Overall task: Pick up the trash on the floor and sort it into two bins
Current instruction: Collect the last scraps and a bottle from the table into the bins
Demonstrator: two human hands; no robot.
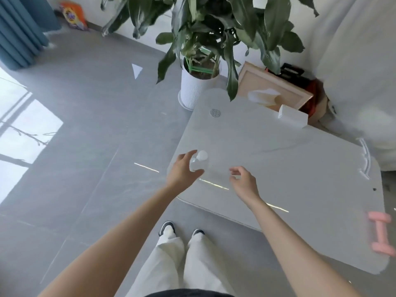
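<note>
A clear plastic bottle (199, 162) with a white cap stands upright at the near left corner of the white table (300, 179). My left hand (183, 170) is around its left side, fingers and thumb curled about the body. My right hand (243, 182) hovers over the table just right of the bottle, fingers loosely curled, holding nothing. No bins are in view.
A potted plant (192, 91) stands on the grey floor beyond the table's far corner. On the table lie a white box (292, 118), a tissue box (265, 98) and a pink dumbbell (381, 234). An orange bag (74, 16) leans at the far wall beside blue curtains (19, 33).
</note>
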